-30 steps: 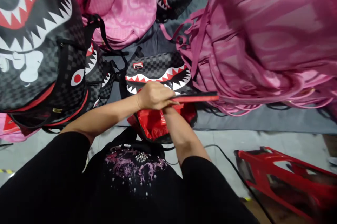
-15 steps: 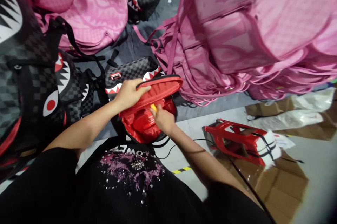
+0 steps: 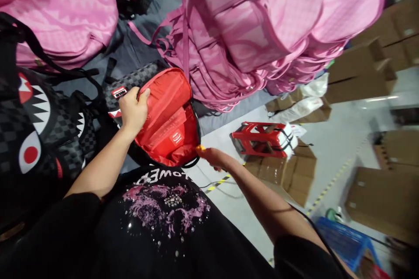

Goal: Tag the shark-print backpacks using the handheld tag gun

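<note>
Half a second on, the right hand [image 3: 214, 160] has come out of the bag [image 3: 170, 139] and the view has swung to the right, so more of the floor [image 3: 337, 139] shows. Its flap [image 3: 165, 91] has been laid further open, baring the red lining with a small white label [image 3: 177, 138] on it. The left hand [image 3: 132, 111] grasps the flap's left edge, thumb up over the rim and the other fingers [image 3: 144, 94] clenched on it, so the bag lies under and just right of that hand. The right hand hovers just beside the bag's lower right rim, clear of the lining, with its fingers [image 3: 205, 152] pinched on a yellow bit [image 3: 200, 148]; what that bit is cannot be told. The bag sits close against the person's black shirt, its chequered grey front turned away, at the edge of a grey sheet [image 3: 225, 115]. Black shark bags [image 3: 36, 126] lie just to its left and a heap of pink bags [image 3: 262, 30] rises behind and to its right, more pink ones at the upper left. On the floor to the right a red stool [image 3: 262, 139] lies tipped on its side on brown boxes [image 3: 288, 170], with more boxes beyond, a strip of yellow and black tape [image 3: 220, 181] near the right wrist, and a blue crate [image 3: 343, 235] at the lower right
</note>
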Tool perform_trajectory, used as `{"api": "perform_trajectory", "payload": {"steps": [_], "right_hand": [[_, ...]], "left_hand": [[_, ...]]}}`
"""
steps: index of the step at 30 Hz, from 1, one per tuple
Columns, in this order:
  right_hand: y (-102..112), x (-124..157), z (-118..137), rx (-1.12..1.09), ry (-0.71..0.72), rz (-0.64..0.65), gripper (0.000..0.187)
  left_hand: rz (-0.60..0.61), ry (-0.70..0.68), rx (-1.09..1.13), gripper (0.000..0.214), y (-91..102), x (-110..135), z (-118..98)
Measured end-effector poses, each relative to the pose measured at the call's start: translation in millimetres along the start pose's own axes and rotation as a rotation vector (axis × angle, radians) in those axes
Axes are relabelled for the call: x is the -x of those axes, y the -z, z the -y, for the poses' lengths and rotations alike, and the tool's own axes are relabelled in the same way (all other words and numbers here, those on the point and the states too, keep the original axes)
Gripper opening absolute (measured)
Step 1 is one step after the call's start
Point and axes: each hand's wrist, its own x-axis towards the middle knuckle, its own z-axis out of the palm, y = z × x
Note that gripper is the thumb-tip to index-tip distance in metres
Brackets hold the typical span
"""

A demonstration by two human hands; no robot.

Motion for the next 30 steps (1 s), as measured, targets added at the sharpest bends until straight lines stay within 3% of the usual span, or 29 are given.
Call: {"api": "perform_trajectory", "payload": {"steps": [2, 4, 6, 8, 11, 13, 15, 17, 19, 22, 27, 30], "right_hand": [[-5, 2, -15, -0.247, 0.003, 0.184, 0.04], [-10, -10, -12, -0.618, 0.134, 0.253, 0.04], [-20, -33, 9, -1.005, 0.274, 0.244, 0.044], [-36, -57, 38, -1.29, 0.316, 0.271, 0.051], [-62, -78, 61, -1.503, 0.338, 0.355, 0.058], [-77, -81, 54, -1.629, 0.327, 0.38, 0.062], [-87, -79, 40, -1.76, 0.273, 0.279, 0.064], [-96, -75, 30, -1.838, 0.21, 0.139, 0.065], [-101, -75, 32, -1.846, 0.176, 0.103, 0.066], [-104, -80, 48, -1.806, 0.192, 0.211, 0.066], [-105, -88, 64, -1.663, 0.356, 0.545, 0.062], [-107, -93, 62, -1.611, 0.419, 0.508, 0.067]], "left_hand": [[0.039, -0.077, 0.004, 0.044, 0.3, 1, -5], [0.12, -0.159, 0.029, 0.043, 2.0, 4, -13], [0.211, -0.236, 0.055, 0.04, 3.4, 6, -21], [0.263, -0.286, 0.049, 0.037, 3.9, 9, -27], [0.253, -0.312, -0.006, 0.037, 3.5, 7, -29], [0.227, -0.327, -0.036, 0.038, 2.8, 3, -27], [0.218, -0.358, -0.045, 0.039, 1.4, -2, -25], [0.212, -0.387, -0.038, 0.038, -0.7, -6, -24], [0.203, -0.404, -0.034, 0.037, -3.2, -8, -24], [0.195, -0.432, -0.055, 0.039, -7.6, -10, -22], [0.15, -0.52, -0.111, 0.045, -11.7, -19, -15], [0.11, -0.558, -0.112, 0.047, -13.0, -27, -12]]}}
